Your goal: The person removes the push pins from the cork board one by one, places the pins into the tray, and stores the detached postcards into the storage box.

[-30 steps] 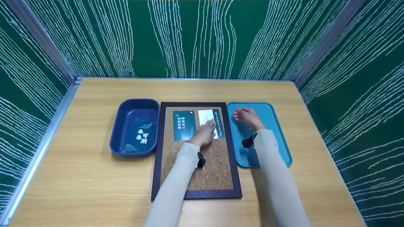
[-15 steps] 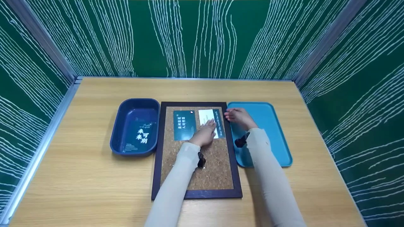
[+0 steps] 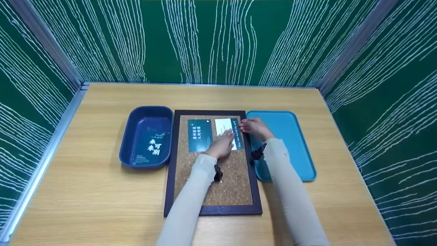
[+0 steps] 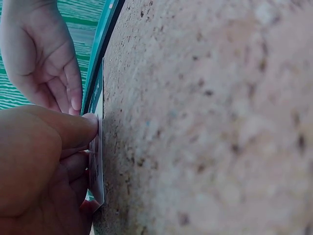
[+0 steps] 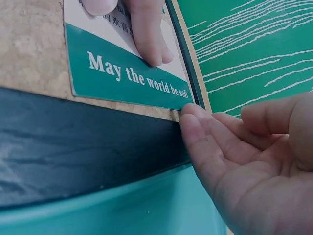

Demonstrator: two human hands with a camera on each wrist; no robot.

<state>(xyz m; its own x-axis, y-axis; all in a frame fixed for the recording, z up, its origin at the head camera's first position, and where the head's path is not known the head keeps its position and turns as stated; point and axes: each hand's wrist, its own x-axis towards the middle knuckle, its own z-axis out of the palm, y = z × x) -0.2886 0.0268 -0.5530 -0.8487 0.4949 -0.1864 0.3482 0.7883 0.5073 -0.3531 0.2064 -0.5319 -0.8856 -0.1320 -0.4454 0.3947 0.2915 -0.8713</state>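
In the head view, the white-and-green card [image 3: 236, 124] lies flat on the cork board [image 3: 236, 182], in its far right part. Its long axis runs from near to far, about parallel with the long sides of the dark frame [image 3: 232, 209]. The green band is on the right side, and its English line is read from the near end toward the far end. The left hand [image 3: 220, 146] presses on this card with its fingers extended. The right hand [image 3: 257, 128] is over the right side of the frame, with its fingers slightly bent. A dark green card [image 3: 199, 135] lies just beside, to the left, its long axis also from near to far.

In the left wrist view, the white-and-green card is seen almost edge-on, as a narrow strip along the cork, and the left thumb rests at it.

In the right wrist view, the line "May the world be soft" goes toward the far end, and the word "soft" is nearest to the fingertips of the right hand. These fingers are loosely bent, the thumb apart; I cannot tell whether they touch the frame.
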